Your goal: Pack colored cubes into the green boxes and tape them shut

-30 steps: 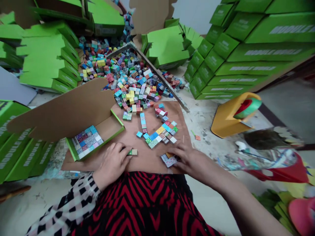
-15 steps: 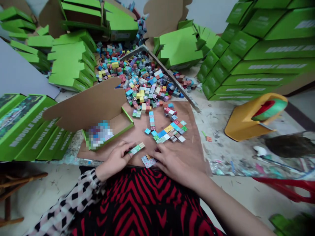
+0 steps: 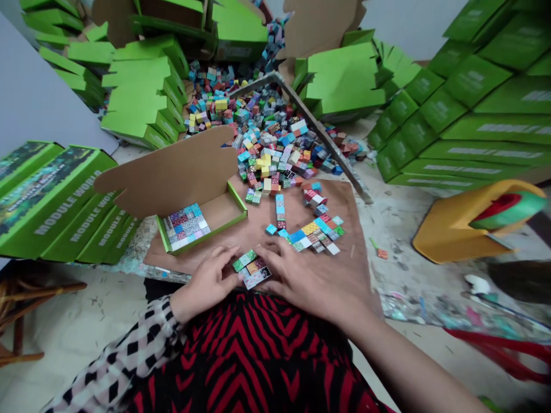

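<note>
Between my two hands, at the table's front edge, lies a small block of patterned cubes (image 3: 257, 279), with green, orange, dark and pale faces. My left hand (image 3: 207, 282) grips its left side, thumb at the lower corner and fingers by the green cubes (image 3: 244, 260). From the other side my right hand (image 3: 297, 276) holds it, with fingers bent over the upper and right edges. Just beyond, an open green-edged cardboard box (image 3: 241, 207) contains a flat square of cubes (image 3: 186, 225) in its left part. More cubes (image 3: 310, 230) lie in joined rows to the right.
A large heap of loose cubes (image 3: 267, 137) lies behind, bordered by a metal angle bar (image 3: 322, 135). Green boxes are stacked left (image 3: 64, 206) and right (image 3: 469, 126). A yellow container (image 3: 451, 223) stands at the right. Brown sheeting (image 3: 344, 275) covers the work area.
My left hand has brought its row of green cubes right, against the pale and orange cubes. My right hand has closed in around them. The view has shifted a little left.
</note>
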Demonstrator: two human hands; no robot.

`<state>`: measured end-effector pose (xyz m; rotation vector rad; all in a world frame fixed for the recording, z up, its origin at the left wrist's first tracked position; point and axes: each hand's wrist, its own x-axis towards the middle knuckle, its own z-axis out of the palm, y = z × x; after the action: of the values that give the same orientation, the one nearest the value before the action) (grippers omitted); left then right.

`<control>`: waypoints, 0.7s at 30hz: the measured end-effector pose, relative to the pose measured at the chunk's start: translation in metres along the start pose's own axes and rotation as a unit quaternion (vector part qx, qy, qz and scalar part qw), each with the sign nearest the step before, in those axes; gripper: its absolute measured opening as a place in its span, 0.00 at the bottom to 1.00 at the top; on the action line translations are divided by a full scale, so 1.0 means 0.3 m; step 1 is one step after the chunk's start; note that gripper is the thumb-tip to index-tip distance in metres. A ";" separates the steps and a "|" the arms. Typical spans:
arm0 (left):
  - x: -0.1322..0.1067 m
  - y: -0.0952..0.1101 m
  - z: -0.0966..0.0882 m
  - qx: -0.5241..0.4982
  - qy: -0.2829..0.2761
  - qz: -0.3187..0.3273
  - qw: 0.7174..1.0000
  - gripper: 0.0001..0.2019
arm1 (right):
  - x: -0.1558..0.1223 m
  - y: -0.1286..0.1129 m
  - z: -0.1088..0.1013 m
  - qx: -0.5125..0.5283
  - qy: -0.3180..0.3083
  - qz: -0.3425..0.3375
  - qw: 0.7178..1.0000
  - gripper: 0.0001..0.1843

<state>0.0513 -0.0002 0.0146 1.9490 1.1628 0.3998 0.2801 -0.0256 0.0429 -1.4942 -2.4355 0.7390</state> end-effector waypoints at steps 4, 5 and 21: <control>-0.015 0.042 0.018 0.088 -0.009 -0.007 0.996 0.43 | 0.026 0.014 -0.047 -0.025 -0.041 -0.016 0.999 0.33; -0.011 0.051 0.023 0.106 -0.008 -0.012 0.994 0.44 | 0.037 0.017 -0.050 -0.023 -0.048 -0.021 0.998 0.32; 0.024 0.062 0.009 0.240 -0.014 -0.005 0.971 0.35 | 0.138 0.085 -0.053 -0.130 0.029 0.014 0.991 0.13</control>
<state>0.0676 -0.0001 0.0264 2.3484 1.3403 0.0839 0.2868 0.0249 0.0397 -1.6157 -2.5506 0.3879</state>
